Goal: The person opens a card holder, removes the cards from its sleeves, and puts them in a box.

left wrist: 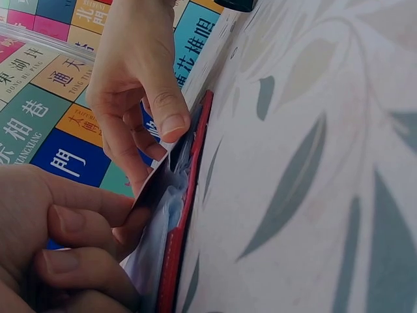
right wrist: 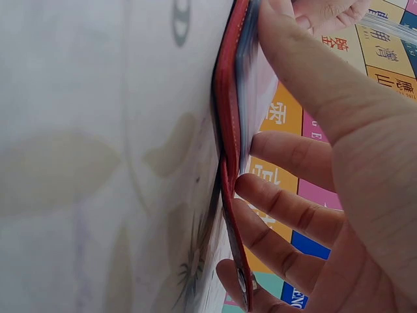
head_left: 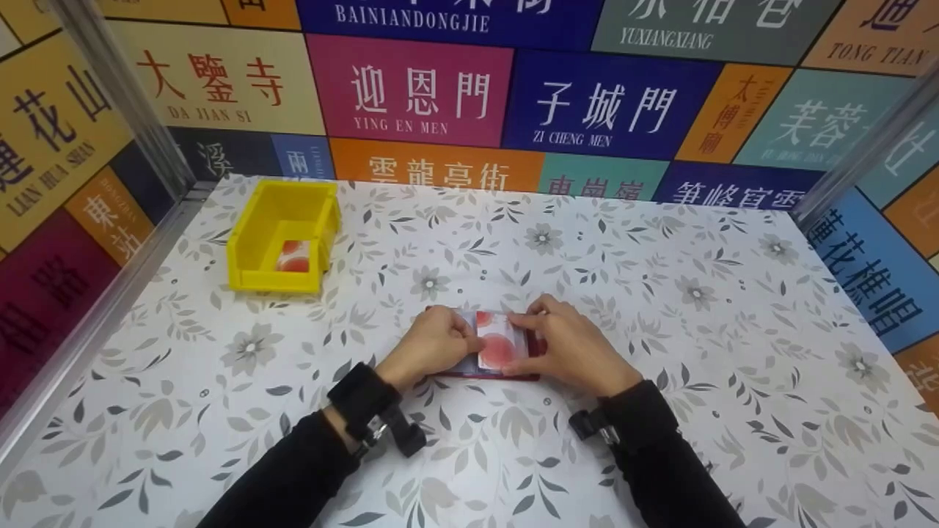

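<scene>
A red card holder (right wrist: 227,111) with clear plastic sleeves (left wrist: 171,212) lies opened on the table. Over its sleeves is a white card with red circles (head_left: 499,345), tilted up from the sleeves in the left wrist view. My left hand (head_left: 440,341) pinches at the card's left edge with thumb and forefinger, the other fingers curled. From the right, my right hand (head_left: 576,348) holds the card between thumb and forefinger at its near and far corners. Its remaining fingers spread beside the holder's red flap (right wrist: 238,254). Whether the card's edge sits inside a sleeve is hard to tell.
A yellow bin (head_left: 246,280) stands at the back left, with another red-and-white card (head_left: 295,257) inside. The table (head_left: 704,381) has a leaf-and-flower print. Panels with lettering (head_left: 411,92) rise behind it and at both sides.
</scene>
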A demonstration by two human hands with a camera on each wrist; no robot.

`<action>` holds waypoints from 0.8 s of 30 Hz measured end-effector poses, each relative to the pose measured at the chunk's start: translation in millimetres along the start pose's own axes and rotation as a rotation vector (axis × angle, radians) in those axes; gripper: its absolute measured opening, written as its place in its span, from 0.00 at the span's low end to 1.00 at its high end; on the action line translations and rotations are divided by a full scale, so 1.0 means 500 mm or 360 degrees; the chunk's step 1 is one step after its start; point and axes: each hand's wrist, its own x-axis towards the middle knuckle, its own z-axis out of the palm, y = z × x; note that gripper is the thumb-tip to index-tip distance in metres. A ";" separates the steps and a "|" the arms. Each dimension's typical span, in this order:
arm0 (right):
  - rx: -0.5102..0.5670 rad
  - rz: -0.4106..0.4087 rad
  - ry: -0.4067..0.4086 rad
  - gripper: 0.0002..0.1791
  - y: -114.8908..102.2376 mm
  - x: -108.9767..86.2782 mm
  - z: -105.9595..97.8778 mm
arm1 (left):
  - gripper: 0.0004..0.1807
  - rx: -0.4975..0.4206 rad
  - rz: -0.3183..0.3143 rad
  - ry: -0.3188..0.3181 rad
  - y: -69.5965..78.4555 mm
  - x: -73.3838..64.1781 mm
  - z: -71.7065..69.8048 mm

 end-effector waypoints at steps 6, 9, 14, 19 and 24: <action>-0.0003 -0.0005 -0.0006 0.48 0.000 0.001 -0.001 | 0.14 -0.0020 -0.0010 -0.0011 0.001 -0.001 0.001; -0.0005 -0.0006 -0.0002 0.48 0.000 0.001 -0.001 | 0.14 -0.0011 0.0003 -0.0006 0.001 -0.001 0.001; -0.0012 -0.0010 0.0004 0.48 0.000 0.000 0.000 | 0.15 0.0011 0.0026 0.0001 0.000 -0.001 0.000; -0.0037 -0.0023 0.0022 0.47 0.000 0.000 0.001 | 0.16 0.0003 0.0023 -0.0010 0.000 -0.001 -0.001; -0.0037 -0.0035 0.0035 0.47 0.000 0.001 0.003 | 0.16 -0.0005 0.0007 -0.0011 0.000 -0.002 -0.001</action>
